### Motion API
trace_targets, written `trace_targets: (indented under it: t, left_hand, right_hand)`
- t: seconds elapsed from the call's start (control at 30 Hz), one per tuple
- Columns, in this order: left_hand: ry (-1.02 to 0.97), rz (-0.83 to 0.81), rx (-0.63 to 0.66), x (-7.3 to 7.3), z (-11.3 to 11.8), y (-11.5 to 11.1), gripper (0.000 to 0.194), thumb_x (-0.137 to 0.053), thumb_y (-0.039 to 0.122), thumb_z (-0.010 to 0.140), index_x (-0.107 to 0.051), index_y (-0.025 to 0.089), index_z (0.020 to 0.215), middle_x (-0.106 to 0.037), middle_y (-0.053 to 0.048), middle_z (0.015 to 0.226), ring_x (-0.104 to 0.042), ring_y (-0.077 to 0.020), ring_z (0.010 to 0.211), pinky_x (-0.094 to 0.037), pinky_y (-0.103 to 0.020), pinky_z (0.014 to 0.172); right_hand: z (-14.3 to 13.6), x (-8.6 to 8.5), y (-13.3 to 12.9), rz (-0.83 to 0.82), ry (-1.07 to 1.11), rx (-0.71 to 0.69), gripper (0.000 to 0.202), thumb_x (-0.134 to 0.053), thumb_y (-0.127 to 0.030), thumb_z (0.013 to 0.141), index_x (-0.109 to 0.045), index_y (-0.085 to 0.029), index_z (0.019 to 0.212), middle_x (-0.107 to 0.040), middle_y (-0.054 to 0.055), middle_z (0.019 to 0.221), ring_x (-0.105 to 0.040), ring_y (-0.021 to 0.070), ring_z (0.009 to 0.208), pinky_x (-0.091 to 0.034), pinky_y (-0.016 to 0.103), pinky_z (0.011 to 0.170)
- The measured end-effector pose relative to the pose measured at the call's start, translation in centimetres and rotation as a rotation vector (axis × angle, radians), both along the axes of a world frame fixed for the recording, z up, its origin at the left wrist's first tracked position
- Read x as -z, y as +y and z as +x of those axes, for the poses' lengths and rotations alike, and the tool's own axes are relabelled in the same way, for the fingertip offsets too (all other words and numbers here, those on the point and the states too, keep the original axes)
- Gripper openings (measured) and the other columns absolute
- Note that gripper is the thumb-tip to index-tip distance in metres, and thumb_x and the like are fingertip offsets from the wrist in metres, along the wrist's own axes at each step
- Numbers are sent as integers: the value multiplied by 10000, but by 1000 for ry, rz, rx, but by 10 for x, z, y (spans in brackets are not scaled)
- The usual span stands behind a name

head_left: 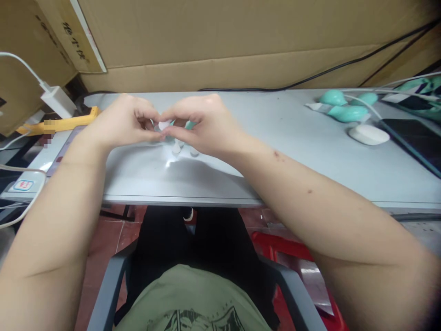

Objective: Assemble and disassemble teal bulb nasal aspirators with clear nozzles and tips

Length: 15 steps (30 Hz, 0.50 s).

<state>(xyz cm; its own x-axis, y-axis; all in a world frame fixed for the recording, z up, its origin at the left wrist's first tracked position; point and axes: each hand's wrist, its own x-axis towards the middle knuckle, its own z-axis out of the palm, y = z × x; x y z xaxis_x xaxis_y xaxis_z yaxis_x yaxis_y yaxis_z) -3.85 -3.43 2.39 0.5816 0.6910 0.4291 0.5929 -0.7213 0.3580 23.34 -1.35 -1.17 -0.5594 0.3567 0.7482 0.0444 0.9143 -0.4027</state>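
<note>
Over the left part of the table, my left hand (132,120) and my right hand (203,122) meet at the fingertips. Between them, both pinch a small white piece (164,124); the fingers cover much of it, so its kind cannot be made out. Just below the fingers, a small white knob-shaped piece (177,147) stands on the table. Beside it a second small white piece (194,151) shows, partly hidden by my right hand. A bit of mint green (189,124) is visible behind the right fingers.
On the right of the grey table (275,124) lie mint-green rounded objects (347,112), a white rounded case (369,134) and a dark tablet-like slab (413,138). At left are a yellow power strip (65,123), a white charger (58,101) and cables. Cardboard (223,37) walls the back.
</note>
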Motion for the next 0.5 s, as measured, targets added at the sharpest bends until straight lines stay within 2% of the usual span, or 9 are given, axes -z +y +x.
trace_targets:
  t: [0.07,0.1,0.23,0.33,0.43,0.5]
  left_hand:
    - [86,26,24,1,-1,4,278,-914,484,986,-946,215,1051,-739,-2,838,-646,-135,718,-471,-314,661]
    - [115,37,34,2,-1,6,284,-897,481,996,-947,211,1065,-745,0,857,-660,-129,716,-485,-306,666]
    - [101,60,53,3,-4,11,312,-933,521,980,-933,215,1043,-794,-5,918,-728,-139,717,-524,-304,674]
    - [80,57,52,2,-5,13,313,-976,526,948,-888,225,958,-773,8,859,-674,-131,679,-477,-316,643]
    - [32,30,80,1,-5,8,409,-1000,565,922,-801,220,827,-690,4,770,-540,-108,623,-388,-320,576]
    - [-30,-19,48,-1,-4,2,297,-966,496,920,-846,228,880,-737,-15,825,-610,-128,671,-442,-322,594]
  right_hand:
    - [1,3,5,85,31,-49,293,-737,-46,1083,-976,-117,1236,-905,80,1126,-767,196,885,-610,371,981]
    - [0,3,6,99,35,-66,317,-726,-17,1082,-977,-93,1260,-908,87,1139,-773,193,895,-614,364,985]
    - [-2,3,8,165,30,-63,257,-737,-16,1135,-965,-63,1245,-897,103,1153,-799,212,1018,-613,361,995]
    - [-2,6,8,201,25,-55,254,-729,-3,1148,-958,-59,1240,-862,116,1184,-797,206,1122,-614,321,994]
    - [-2,8,6,197,-13,-74,195,-769,-1,1132,-953,-8,1196,-828,125,1116,-760,188,1021,-582,317,926]
    - [-2,7,3,246,-61,-76,153,-793,24,1112,-941,0,1139,-827,100,1056,-721,183,958,-539,343,902]
